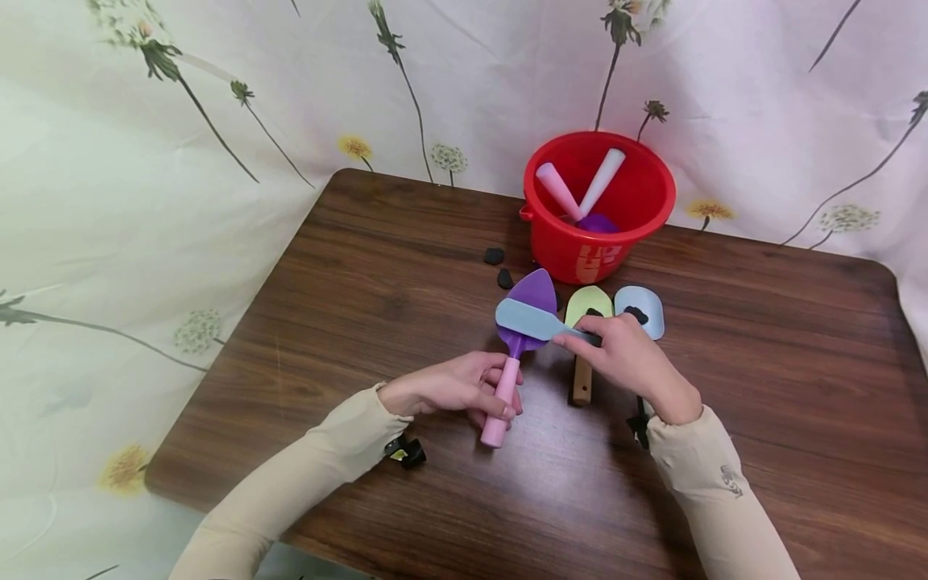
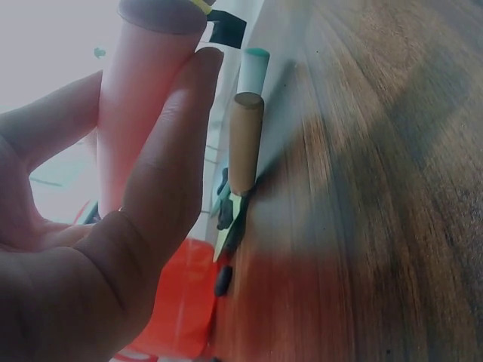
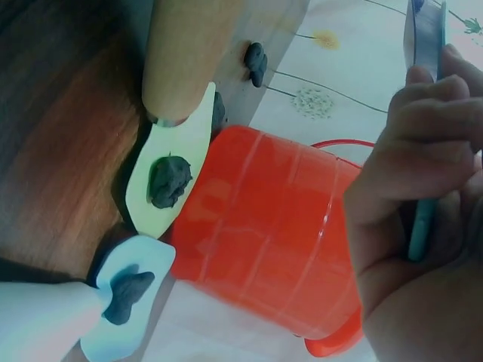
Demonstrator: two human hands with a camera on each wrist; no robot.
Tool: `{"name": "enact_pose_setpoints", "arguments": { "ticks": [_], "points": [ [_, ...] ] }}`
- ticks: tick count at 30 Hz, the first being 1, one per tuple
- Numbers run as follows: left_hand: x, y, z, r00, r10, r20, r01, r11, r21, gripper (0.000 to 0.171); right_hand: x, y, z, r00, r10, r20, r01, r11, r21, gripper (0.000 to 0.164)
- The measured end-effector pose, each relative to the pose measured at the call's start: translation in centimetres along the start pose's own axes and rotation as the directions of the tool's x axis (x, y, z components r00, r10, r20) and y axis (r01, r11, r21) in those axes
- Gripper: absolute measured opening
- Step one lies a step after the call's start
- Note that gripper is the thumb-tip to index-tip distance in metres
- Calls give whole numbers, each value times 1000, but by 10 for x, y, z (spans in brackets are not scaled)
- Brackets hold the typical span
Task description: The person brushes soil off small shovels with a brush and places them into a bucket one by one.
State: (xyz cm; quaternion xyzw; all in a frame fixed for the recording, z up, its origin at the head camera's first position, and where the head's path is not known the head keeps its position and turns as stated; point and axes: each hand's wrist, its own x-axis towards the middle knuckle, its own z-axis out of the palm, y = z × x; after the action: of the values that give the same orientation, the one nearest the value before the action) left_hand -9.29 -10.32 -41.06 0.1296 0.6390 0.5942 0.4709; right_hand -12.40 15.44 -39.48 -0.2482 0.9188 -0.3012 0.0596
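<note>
Fingers of the left hand [image 1: 460, 383] clamp the purple trowel [image 1: 535, 287] by its pink handle over the table's [image 1: 348, 306] middle; the right hand's [image 1: 629, 353] grip the spatula [image 1: 532, 321], its blade crossing above the trowel's. Green trowel [image 1: 589, 300] and blue shovel [image 1: 653, 304] bear dark lumps [image 1: 635, 315] near the bucket [image 1: 558, 251] by the far edge.
</note>
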Motion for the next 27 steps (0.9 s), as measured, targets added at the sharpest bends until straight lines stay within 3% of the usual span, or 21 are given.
{"name": "enact_pose_setpoints", "arguments": {
  "ticks": [4,8,13,17,19,22,27],
  "points": [
    [-1,1,1,1000,-11,1,11,1000,-12,47,1,1,-3,998,10,-60,-13,999,-51,20],
    [-2,1,2,999,-34,0,34,999,-29,51,2,3,-3,986,4,-169,-23,994,-111,24],
    [-4,1,2,999,-39,5,39,998,-51,52,2,7,0,940,-39,-338,-16,987,-158,26],
    [-3,0,2,999,-36,-1,36,998,-47,54,2,7,1,914,-58,-401,1,990,-142,25],
    [-3,0,3,999,-34,-11,34,999,-35,56,1,7,2,912,-65,-406,16,992,-122,23],
    [-3,0,2,999,-21,-26,20,999,-33,56,0,5,4,930,-72,-360,43,995,-90,20],
    [-2,1,1,1000,-5,-29,3,999,-45,55,-2,0,5,985,-74,-158,71,997,-27,18]
  ]
}}
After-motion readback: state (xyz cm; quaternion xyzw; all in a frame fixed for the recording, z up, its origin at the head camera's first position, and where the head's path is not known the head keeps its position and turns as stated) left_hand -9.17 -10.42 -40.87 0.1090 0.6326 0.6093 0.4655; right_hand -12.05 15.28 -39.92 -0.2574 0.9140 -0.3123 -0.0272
